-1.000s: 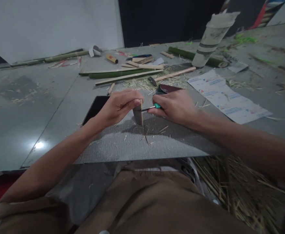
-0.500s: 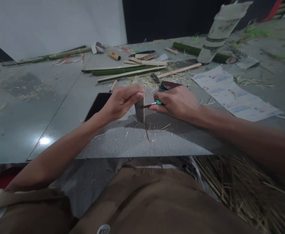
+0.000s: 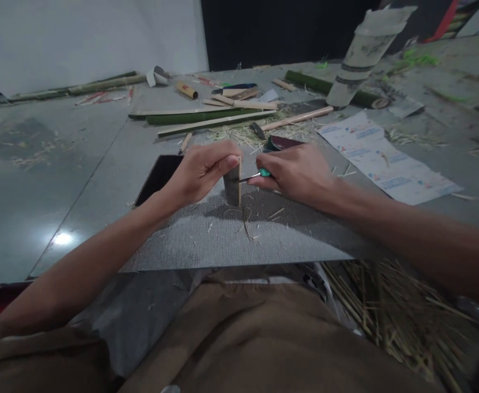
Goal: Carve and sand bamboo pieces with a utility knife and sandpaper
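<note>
My left hand [image 3: 210, 169] grips the top of a short, dark, upright piece of bamboo [image 3: 232, 188], whose lower end rests on the grey textured mat [image 3: 207, 245]. Its pale cut edge faces right. My right hand [image 3: 294, 172] is closed around the green handle of a small carving knife [image 3: 264, 172]. The thin blade meets the right edge of the piece, about halfway up. Thin curled shavings [image 3: 246, 224] lie on the mat by its foot. Left of my left hand is a black flat tray-like thing [image 3: 157, 177], partly covered by the hand.
Beyond my hands lie a hammer [image 3: 297, 118], green bamboo strips [image 3: 198, 117] and scattered shavings. A lidded paper cup [image 3: 358, 65] stands at the back right, before a bamboo tube [image 3: 309, 82]. A printed sheet [image 3: 387, 158] lies to the right. Thin sticks [image 3: 387, 311] are heaped below the table edge.
The camera view has shifted slightly, so the scene sits a little further left. Both hands keep their grips, and the blade remains at the edge of the bamboo piece.
</note>
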`<state>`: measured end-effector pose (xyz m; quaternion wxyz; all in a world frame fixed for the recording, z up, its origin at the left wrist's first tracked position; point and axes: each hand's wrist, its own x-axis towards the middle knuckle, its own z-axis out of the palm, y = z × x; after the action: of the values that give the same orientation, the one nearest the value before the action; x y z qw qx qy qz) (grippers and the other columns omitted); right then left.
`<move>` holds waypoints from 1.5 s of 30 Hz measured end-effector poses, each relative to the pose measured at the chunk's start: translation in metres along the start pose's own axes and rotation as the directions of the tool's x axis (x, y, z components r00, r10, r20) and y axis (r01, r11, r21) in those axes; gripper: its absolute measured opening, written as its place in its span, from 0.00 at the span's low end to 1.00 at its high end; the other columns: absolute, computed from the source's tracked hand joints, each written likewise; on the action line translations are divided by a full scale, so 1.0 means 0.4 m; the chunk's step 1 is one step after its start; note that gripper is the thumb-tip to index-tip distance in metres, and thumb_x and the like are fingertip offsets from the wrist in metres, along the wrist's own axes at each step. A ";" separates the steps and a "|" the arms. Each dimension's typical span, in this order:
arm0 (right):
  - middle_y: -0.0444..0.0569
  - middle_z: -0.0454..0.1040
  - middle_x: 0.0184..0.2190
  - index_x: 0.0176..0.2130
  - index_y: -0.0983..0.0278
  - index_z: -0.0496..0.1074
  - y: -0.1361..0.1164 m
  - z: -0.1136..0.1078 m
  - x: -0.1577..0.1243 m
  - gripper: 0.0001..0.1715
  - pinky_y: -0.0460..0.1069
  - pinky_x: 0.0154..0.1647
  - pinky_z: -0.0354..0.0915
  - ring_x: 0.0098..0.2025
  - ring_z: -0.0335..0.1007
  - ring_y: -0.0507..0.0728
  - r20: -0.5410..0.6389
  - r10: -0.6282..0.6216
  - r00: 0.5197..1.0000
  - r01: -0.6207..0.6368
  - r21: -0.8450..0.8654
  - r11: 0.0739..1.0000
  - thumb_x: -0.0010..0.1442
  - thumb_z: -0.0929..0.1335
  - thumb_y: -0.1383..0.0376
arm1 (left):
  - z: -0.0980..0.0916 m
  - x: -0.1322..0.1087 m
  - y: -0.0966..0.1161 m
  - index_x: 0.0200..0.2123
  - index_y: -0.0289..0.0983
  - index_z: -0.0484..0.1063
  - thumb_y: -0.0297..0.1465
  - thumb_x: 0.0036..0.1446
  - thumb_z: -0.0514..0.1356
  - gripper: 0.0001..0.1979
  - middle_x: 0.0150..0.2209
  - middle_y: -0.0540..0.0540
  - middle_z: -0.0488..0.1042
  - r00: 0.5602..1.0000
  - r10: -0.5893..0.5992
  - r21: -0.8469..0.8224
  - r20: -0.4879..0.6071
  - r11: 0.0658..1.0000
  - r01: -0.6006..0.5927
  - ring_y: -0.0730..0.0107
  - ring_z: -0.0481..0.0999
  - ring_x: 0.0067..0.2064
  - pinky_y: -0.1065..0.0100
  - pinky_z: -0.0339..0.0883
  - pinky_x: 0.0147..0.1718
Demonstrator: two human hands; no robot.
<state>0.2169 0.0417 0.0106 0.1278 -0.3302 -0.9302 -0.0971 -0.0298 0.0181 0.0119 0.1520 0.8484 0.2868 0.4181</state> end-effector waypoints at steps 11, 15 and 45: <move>0.53 0.75 0.25 0.41 0.64 0.79 -0.006 -0.002 0.000 0.51 0.53 0.32 0.49 0.29 0.70 0.61 0.032 0.025 0.999 -0.024 -0.017 1.000 0.72 0.48 0.32 | 0.013 0.002 -0.011 0.29 0.42 0.71 0.59 0.70 0.53 0.29 0.27 0.48 0.68 0.998 -0.047 -0.063 -0.047 0.997 0.044 0.65 0.65 0.28 0.63 0.61 0.31; 0.53 0.74 0.24 0.41 0.64 0.79 -0.007 0.004 0.001 0.48 0.53 0.31 0.47 0.27 0.69 0.61 0.030 0.042 0.999 -0.041 -0.018 0.999 0.73 0.51 0.33 | 0.016 0.001 -0.015 0.29 0.41 0.71 0.59 0.70 0.53 0.29 0.26 0.48 0.68 0.997 -0.035 -0.061 -0.064 0.998 0.031 0.66 0.65 0.28 0.63 0.63 0.31; 0.54 0.79 0.28 0.42 0.65 0.80 -0.015 0.014 -0.002 0.39 0.53 0.28 0.41 0.27 0.70 0.59 0.133 0.027 0.991 -0.012 -0.110 0.994 0.76 0.57 0.39 | 0.026 0.001 -0.029 0.30 0.41 0.69 0.53 0.75 0.51 0.27 0.27 0.49 0.66 0.993 0.077 -0.010 -0.095 0.997 -0.078 0.69 0.65 0.28 0.65 0.61 0.28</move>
<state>0.2127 0.0383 0.0046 0.0475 -0.3515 -0.9267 -0.1239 -0.0256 0.0276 0.0001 0.1278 0.8372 0.2577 0.4651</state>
